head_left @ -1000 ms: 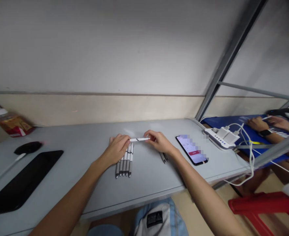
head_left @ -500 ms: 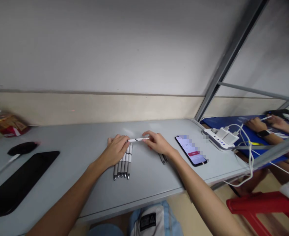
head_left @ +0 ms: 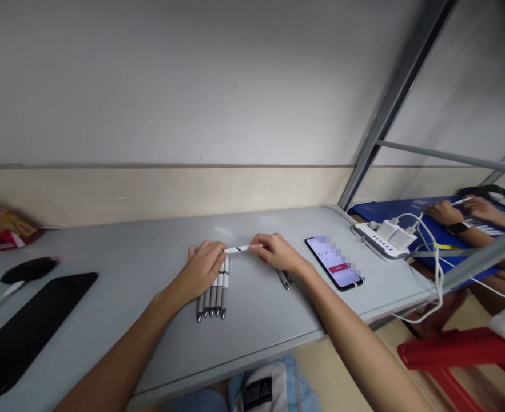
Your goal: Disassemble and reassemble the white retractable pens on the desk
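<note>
A white pen with a dark band (head_left: 237, 249) lies level between my two hands, just above the desk. My left hand (head_left: 207, 262) is closed around its left end, and my right hand (head_left: 274, 250) pinches the right end between thumb and fingers. Below my left hand, several white pens with grey grips (head_left: 213, 294) lie side by side, their silver tips toward me and their far ends partly hidden by the hand. Beneath my right wrist, a few more pens (head_left: 285, 279) show only their grey ends.
Right of my hands lies a lit phone (head_left: 334, 263), then a power strip (head_left: 383, 240) with plugs and white cables. A black tablet-like slab (head_left: 33, 332) and a dark oval device (head_left: 29, 270) are at left. Another person's hands (head_left: 447, 213) hold a pen beyond the metal frame.
My right-hand fingers have closed in from a looser spread onto the pen's right end. The view has shifted slightly; the row of pens has kept its arrangement.
</note>
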{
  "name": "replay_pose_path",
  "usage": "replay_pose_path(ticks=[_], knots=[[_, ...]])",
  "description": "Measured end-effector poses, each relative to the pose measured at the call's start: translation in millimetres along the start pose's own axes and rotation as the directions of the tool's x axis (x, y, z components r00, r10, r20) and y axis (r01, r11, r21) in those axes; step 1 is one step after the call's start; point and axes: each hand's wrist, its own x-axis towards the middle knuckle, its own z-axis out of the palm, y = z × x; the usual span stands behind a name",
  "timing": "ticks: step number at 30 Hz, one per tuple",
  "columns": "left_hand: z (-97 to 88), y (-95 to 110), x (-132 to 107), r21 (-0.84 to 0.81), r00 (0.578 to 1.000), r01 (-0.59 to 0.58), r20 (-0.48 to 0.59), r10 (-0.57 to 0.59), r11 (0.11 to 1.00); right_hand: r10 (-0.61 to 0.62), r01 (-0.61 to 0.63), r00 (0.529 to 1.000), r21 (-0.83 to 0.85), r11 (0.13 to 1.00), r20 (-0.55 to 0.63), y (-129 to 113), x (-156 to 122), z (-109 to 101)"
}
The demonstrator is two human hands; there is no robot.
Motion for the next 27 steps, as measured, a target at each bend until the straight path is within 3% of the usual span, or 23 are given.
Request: replay_pose_path(ticks=[3, 7, 13, 19, 22, 27], knots=[[0.8, -1.0, 0.1, 0.005, 1.0, -0.01, -0.005, 0.01, 1.0, 0.02, -0.02, 1.0, -0.005, 1.0, -0.005, -0.1, -0.4, 0.3], [1.9, -3.2, 0.9, 0.021, 1.0, -0.012, -0.013, 0.013, 1.0, -0.07, 0.072, 0.996, 0.046, 0.996, -0.052, -0.7, -0.8, 0.0], [3.0, -5.9, 0.8, 0.051, 1.0, 0.01, -0.017, -0.009, 0.999, 0.001, -0.002, 1.0, -0.045, 0.999, -0.015, -1.0, -0.5, 0.8], [3.9, -8.9, 0.7, 0.042, 1.0, 0.016, 0.002, -0.016, 0.999, -0.13, 0.128, 0.99, -0.044, 0.991, -0.059, -1.1, -0.5, 1.5], [4.3, -8.8, 1.4, 0.042, 1.0, 0.007, 0.027, -0.008, 0.999, -0.106, 0.095, 0.99, -0.117, 0.989, -0.097, -1.8, 1.3, 5.5], [-1.0, -0.5, 0.4, 0.241, 0.995, -0.024, -0.091, 0.047, 0.97, -0.03, 0.024, 0.996, -0.075, 0.997, -0.087, -2.8, 3.4, 9.5]])
